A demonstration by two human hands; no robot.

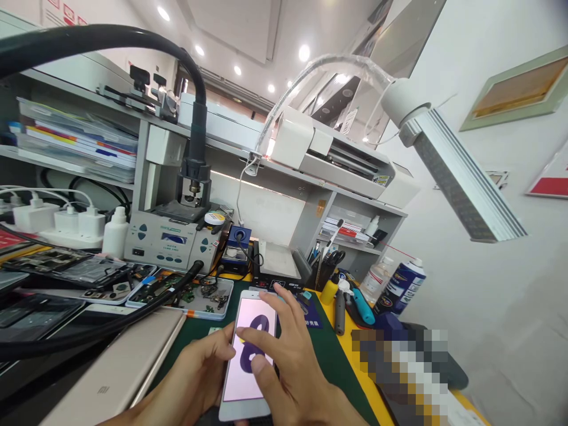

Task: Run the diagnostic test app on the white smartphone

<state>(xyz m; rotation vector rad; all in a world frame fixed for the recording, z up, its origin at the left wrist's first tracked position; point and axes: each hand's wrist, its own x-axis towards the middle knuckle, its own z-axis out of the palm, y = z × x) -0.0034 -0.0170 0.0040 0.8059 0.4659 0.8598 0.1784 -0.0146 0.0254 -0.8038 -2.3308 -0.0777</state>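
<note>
A white smartphone [231, 378] stands tilted toward me with its screen lit, showing a large dark figure on a pale pink background. My left hand [206, 361] grips it along its left edge, thumb near the screen and the other fingers mostly hidden behind. Over the screen hovers my right hand [293, 355], its fingers apart and covering the phone's right side; whether a fingertip touches the glass I cannot tell. Below the phone lies a green work mat [328, 349]. Left of my left forearm rests a gold tablet-like device [110, 367] with an "MI" mark.
Trays of circuit boards [213, 299] and opened phones [75, 269] fill the left. A grey soldering station [164, 245] stands behind, its thick black hose [133, 325] crossing the left side. Bottles, a blue spray can [402, 287] and tools line the right. A lamp [465, 171] hangs upper right.
</note>
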